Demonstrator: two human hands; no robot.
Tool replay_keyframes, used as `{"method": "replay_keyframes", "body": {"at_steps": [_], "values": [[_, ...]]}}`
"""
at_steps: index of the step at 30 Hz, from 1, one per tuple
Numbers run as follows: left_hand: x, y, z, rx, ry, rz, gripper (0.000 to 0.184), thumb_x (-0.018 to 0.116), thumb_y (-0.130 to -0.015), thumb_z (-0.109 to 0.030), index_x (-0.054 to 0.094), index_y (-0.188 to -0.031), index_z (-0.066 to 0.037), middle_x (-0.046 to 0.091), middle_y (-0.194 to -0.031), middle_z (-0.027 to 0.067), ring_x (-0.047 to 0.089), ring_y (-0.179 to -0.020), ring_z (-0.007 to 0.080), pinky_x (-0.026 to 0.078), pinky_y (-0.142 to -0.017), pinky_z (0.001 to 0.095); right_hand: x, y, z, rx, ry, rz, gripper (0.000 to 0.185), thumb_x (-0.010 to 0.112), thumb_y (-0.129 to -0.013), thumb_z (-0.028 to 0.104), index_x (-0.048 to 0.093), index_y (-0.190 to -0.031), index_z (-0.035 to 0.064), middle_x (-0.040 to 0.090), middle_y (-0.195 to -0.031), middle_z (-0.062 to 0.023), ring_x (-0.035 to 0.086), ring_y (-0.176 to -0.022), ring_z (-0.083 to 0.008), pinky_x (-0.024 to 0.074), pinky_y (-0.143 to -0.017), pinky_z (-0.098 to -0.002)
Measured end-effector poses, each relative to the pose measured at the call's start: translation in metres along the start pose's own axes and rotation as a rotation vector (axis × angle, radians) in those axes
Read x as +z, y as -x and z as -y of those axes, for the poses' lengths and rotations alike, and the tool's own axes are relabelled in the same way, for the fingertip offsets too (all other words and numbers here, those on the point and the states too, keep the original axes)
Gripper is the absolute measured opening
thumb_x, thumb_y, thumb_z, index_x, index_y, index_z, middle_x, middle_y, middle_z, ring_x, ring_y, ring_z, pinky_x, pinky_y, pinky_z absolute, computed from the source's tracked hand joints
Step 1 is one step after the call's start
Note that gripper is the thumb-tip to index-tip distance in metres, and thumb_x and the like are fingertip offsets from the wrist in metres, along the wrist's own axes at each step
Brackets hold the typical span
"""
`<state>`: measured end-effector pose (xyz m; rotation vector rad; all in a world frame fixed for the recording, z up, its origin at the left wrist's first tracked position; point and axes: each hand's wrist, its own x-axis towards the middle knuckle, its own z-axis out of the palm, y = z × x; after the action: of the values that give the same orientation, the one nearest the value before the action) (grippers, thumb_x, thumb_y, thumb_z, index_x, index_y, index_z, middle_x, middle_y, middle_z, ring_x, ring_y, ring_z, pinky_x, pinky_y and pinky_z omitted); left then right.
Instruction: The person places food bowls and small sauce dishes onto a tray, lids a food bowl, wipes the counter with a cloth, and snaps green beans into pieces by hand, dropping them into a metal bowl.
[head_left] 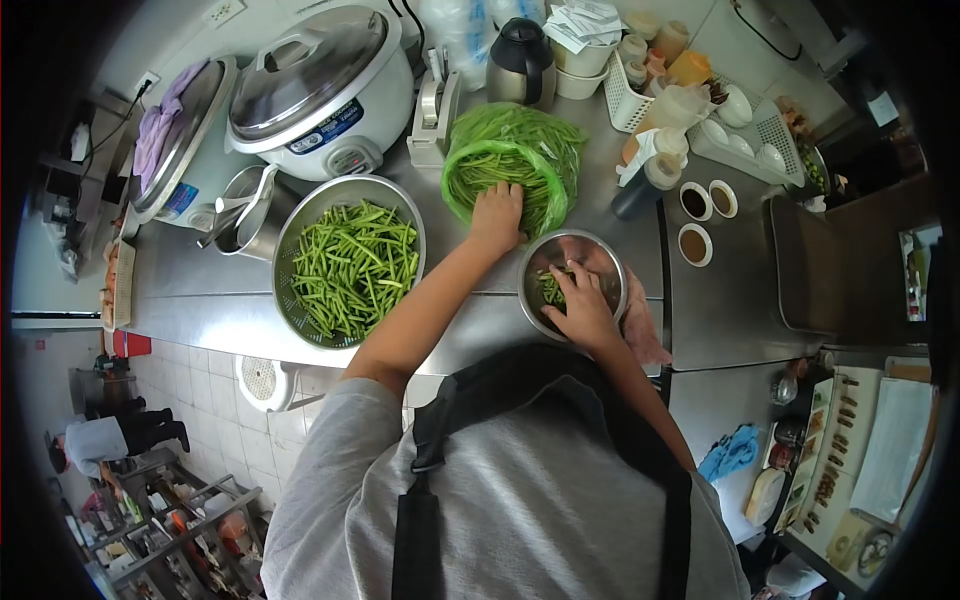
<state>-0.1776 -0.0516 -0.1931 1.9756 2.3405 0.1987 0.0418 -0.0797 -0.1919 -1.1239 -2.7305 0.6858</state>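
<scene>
My left hand [498, 214] reaches into the mouth of a green plastic bag [562, 142]. Its fingers are bent close together on the long green beans [492, 170] inside, with the fingertips partly hidden. Over a small metal bowl [606, 262] is my right hand [584, 305], its thumb and fingers apart and reaching past the rim. A few short green pieces [550, 290] lie in that bowl, partly covered by the hand. Left of my left forearm stands a large metal colander [283, 290], filled with cut green bean pieces [355, 265].
Rice cookers [340, 120] and a metal pot [230, 240] stand at the back left. Behind the bag are a thermos jug [520, 65] and a tape dispenser [433, 125]. Bottles and sauce cups [695, 245] are at the right. A pink cloth [645, 330] lies beside the bowl.
</scene>
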Motion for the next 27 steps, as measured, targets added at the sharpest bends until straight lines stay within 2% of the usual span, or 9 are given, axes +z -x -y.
{"method": "replay_keyframes", "body": {"at_steps": [4, 11, 15, 18, 19, 21, 23, 25, 27], "values": [[0.017, -0.008, 0.007, 0.051, -0.184, 0.012, 0.059, 0.078, -0.065, -0.022, 0.044, -0.111, -0.006, 0.059, -0.100, 0.0143, 0.062, -0.092, 0.0323, 0.048, -0.081, 0.0423, -0.003, 0.000, 0.004, -0.008, -0.018, -0.007, 0.061, 0.072, -0.074, 0.026, 0.051, -0.129, 0.0090, 0.041, -0.135, -0.0203, 0.042, -0.120, -0.0384, 0.0372, -0.102, -0.0444], [-0.014, -0.024, 0.032, 0.093, 0.049, 0.080, 0.030, 0.064, -0.074, -0.013, 0.062, -0.103, -0.007, 0.066, -0.087, 0.0178, 0.064, -0.087, 0.0320, 0.051, -0.075, 0.0431, 0.001, 0.004, -0.002, -0.024, -0.032, 0.024, 0.056, 0.070, -0.076, 0.028, 0.054, -0.126, 0.0089, 0.042, -0.135, -0.0207, 0.042, -0.120, -0.0408, 0.0359, -0.103, -0.0454], [-0.033, -0.042, 0.053, 0.110, 0.192, 0.014, 0.045, 0.061, -0.071, -0.004, 0.063, -0.113, -0.018, 0.066, -0.093, 0.0155, 0.063, -0.093, 0.0334, 0.050, -0.080, 0.0424, -0.004, 0.004, 0.001, -0.009, -0.055, 0.050, 0.056, 0.070, -0.076, 0.028, 0.054, -0.126, 0.0090, 0.042, -0.136, -0.0206, 0.042, -0.120, -0.0417, 0.0350, -0.103, -0.0454], [-0.052, -0.029, 0.055, 0.065, 0.055, -0.092, 0.041, 0.061, -0.070, -0.002, 0.064, -0.109, -0.015, 0.066, -0.094, 0.0161, 0.062, -0.095, 0.0333, 0.050, -0.081, 0.0412, -0.005, 0.005, 0.001, 0.011, -0.083, 0.028, 0.052, 0.068, -0.078, 0.025, 0.055, -0.126, 0.0101, 0.045, -0.134, -0.0189, 0.040, -0.122, -0.0399, 0.0327, -0.104, -0.0444], [-0.058, -0.016, 0.054, 0.060, 0.065, -0.113, 0.036, 0.061, -0.072, -0.004, 0.065, -0.106, -0.015, 0.066, -0.093, 0.0153, 0.063, -0.091, 0.0349, 0.051, -0.077, 0.0419, -0.006, 0.005, 0.000, -0.036, -0.119, -0.047, 0.046, 0.068, -0.078, 0.023, 0.058, -0.120, 0.0089, 0.050, -0.128, -0.0182, 0.044, -0.118, -0.0381, 0.0354, -0.101, -0.0433], [-0.070, 0.010, 0.046, -0.111, 0.052, 0.145, 0.025, 0.063, -0.074, -0.009, 0.065, -0.099, -0.008, 0.065, -0.091, 0.0148, 0.064, -0.084, 0.0366, 0.052, -0.072, 0.0441, -0.010, 0.002, -0.002, -0.126, -0.189, -0.204, 0.035, 0.069, -0.078, 0.020, 0.064, -0.110, 0.0066, 0.059, -0.116, -0.0168, 0.052, -0.110, -0.0344, 0.0407, -0.095, -0.0411], [-0.059, 0.069, 0.036, -0.164, 0.042, 0.250, 0.027, 0.064, -0.075, -0.016, 0.059, -0.097, 0.000, 0.064, -0.088, 0.0179, 0.064, -0.078, 0.0370, 0.052, -0.068, 0.0450, -0.022, 0.000, 0.003, -0.033, -0.303, -0.188, 0.024, 0.069, -0.077, 0.018, 0.067, -0.096, 0.0041, 0.063, -0.100, -0.0150, 0.058, -0.096, -0.0306, 0.0449, -0.086, -0.0385], [-0.003, 0.099, 0.033, -0.245, 0.020, 0.086, 0.037, 0.066, -0.076, -0.019, 0.050, -0.099, 0.005, 0.062, -0.089, 0.0222, 0.064, -0.078, 0.0372, 0.053, -0.067, 0.0439, -0.026, -0.002, 0.009, -0.026, -0.400, -0.267, 0.020, 0.071, -0.078, 0.021, 0.068, -0.077, 0.0008, 0.065, -0.077, -0.0128, 0.063, -0.070, -0.0265, 0.0485, -0.069, -0.0345], [0.023, 0.117, 0.018, -0.263, 0.002, -0.043, 0.033, 0.060, -0.078, -0.010, 0.045, -0.104, 0.003, 0.058, -0.096, 0.0247, 0.064, -0.081, 0.0375, 0.052, -0.071, 0.0427, -0.037, -0.002, 0.021, 0.057, -0.312, -0.151, 0.020, 0.071, -0.079, 0.021, 0.068, -0.079, 0.0010, 0.065, -0.078, -0.0129, 0.063, -0.070, -0.0253, 0.0485, -0.067, -0.0337]]}}
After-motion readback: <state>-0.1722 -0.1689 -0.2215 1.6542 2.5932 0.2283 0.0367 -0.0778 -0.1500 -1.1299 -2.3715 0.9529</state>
